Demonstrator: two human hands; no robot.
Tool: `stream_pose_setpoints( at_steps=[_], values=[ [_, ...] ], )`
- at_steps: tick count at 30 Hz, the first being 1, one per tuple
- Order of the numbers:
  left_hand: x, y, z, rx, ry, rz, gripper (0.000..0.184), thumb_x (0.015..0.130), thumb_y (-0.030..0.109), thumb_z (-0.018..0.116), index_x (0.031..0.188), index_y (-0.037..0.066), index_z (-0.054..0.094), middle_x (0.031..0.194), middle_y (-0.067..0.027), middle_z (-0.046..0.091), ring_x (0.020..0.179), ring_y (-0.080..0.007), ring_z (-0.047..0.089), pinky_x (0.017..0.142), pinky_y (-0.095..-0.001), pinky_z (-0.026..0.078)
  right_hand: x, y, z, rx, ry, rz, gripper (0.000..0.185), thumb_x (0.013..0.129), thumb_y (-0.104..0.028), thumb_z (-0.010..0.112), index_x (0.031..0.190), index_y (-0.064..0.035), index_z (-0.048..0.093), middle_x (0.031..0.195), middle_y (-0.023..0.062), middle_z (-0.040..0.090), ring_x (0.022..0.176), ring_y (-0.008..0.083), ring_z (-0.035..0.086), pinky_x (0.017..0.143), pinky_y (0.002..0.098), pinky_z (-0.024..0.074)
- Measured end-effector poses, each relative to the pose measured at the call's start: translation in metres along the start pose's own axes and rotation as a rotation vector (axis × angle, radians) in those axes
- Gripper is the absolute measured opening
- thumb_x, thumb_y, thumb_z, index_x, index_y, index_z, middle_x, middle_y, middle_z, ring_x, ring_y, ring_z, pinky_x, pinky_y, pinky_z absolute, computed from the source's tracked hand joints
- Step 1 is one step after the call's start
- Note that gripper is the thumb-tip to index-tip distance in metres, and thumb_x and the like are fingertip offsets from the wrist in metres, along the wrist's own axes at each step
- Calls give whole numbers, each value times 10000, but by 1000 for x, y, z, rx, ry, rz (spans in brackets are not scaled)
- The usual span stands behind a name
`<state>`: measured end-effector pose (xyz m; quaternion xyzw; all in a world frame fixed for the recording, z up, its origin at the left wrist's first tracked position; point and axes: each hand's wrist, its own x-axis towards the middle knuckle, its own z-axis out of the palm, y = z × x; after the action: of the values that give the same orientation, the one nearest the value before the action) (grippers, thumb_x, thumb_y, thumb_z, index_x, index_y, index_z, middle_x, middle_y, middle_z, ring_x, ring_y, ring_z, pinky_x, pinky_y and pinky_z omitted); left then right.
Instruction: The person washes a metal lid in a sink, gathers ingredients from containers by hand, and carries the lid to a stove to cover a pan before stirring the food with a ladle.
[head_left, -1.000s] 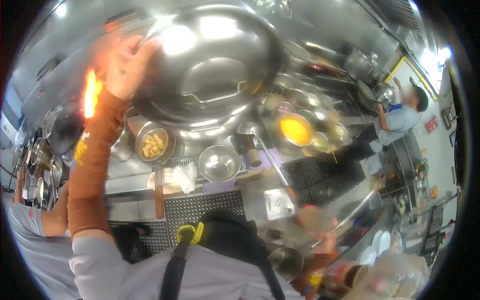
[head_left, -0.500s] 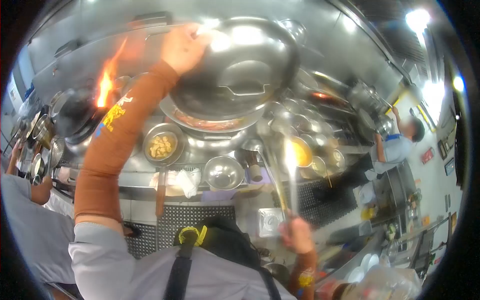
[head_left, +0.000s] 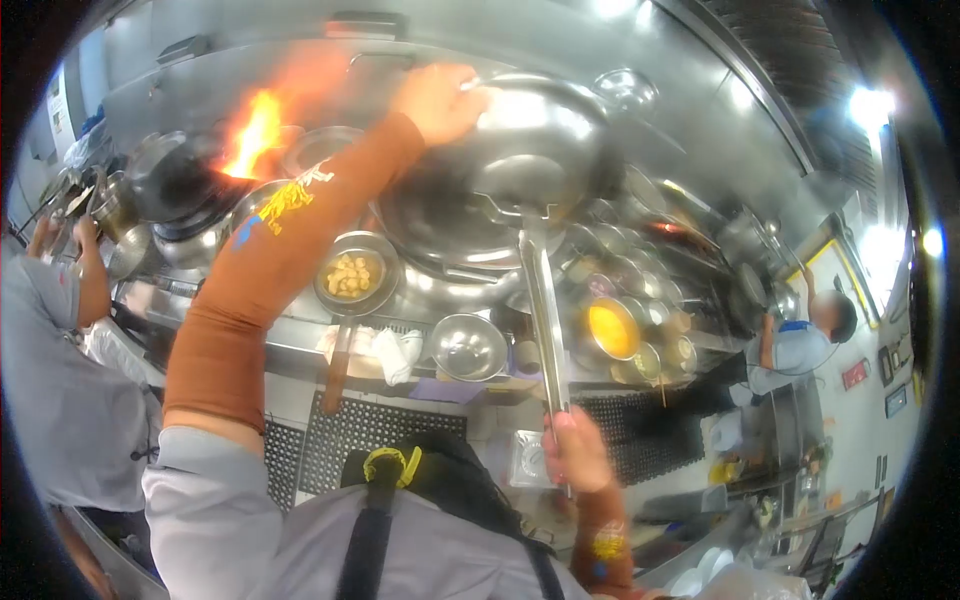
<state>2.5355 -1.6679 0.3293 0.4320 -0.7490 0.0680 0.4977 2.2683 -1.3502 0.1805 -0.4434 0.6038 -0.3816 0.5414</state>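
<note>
My left hand (head_left: pixel 440 104), in a brown sleeve, is closed on the upper left rim of a large metal lid (head_left: pixel 580 130). The lid is tilted, its wire handle towards me, over a wide pan (head_left: pixel 470 275) that it mostly hides. My right hand (head_left: pixel 578 452) is wrapped round the handle of a long metal utensil (head_left: pixel 540 300). That utensil reaches up to the lid's wire handle, and its far end overlaps it in view; whether they touch cannot be made out.
Flames (head_left: pixel 257 135) rise at a dark wok (head_left: pixel 185 180) on the left. Potato-like pieces fill a strainer (head_left: pixel 380 295). Nearby are a steel bowl (head_left: pixel 469 347), a white cloth (head_left: pixel 397 354) and a bowl of orange liquid (head_left: pixel 612 328). Co-workers stand left (head_left: pixel 60 380) and right (head_left: pixel 800 345).
In view, my left hand and the lid have shifted right. My right hand has swung the long utensil from the lower right up to the lid's handle. The pan's reddish contents, seen earlier, are now hidden.
</note>
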Motion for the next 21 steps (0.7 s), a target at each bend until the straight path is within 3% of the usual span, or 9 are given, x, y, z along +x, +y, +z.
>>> stream_pose_setpoints(
  at_steps=[3,6,12,13,16,17,21],
  values=[
    [10,-5,-6,-288,-183,-285,463,780,392,629,999,-15,653,852,-163,679,783,-263,660,738,-363,499,-3,-11,6,32,-9,2,308,965,-335,435,964,-28,468,595,10,431,385,72,371,332,234,332],
    [25,-34,9,-420,-151,-235,286,790,277,673,818,-8,658,719,-76,646,636,-151,583,597,-311,466,-6,-22,7,68,-13,-8,302,963,-332,441,955,-30,462,592,16,430,383,78,375,331,236,334],
    [44,-92,36,-416,-300,-384,194,744,123,698,878,-12,661,833,-100,655,832,-187,599,784,-289,451,-23,-68,-1,82,13,-59,299,955,-327,465,955,-29,459,593,33,434,379,91,380,326,241,335],
    [43,-101,45,-585,-337,-534,204,723,62,695,907,-16,653,865,-110,652,886,-210,600,836,-301,442,-27,-77,-4,77,-2,-59,297,954,-327,469,956,-30,462,593,32,435,379,92,381,326,242,337],
    [29,-115,63,-730,-423,-500,195,737,36,672,923,-16,642,865,-110,651,863,-225,614,808,-336,471,-41,-103,-13,57,-22,-27,296,954,-329,475,955,-33,477,593,24,441,371,92,379,316,242,335],
    [28,-115,65,-855,-497,-678,180,749,18,661,923,-21,636,864,-120,651,816,-224,627,742,-364,504,-44,-110,-16,70,-7,17,298,955,-329,472,952,-31,478,593,26,444,368,92,376,314,243,336],
    [9,-83,47,-1116,-643,-863,149,809,25,599,952,-18,617,855,-126,642,780,-208,632,691,-369,525,-47,-124,-28,46,-19,39,313,960,-337,463,939,-26,479,595,36,451,362,93,374,303,247,335]
  ],
)
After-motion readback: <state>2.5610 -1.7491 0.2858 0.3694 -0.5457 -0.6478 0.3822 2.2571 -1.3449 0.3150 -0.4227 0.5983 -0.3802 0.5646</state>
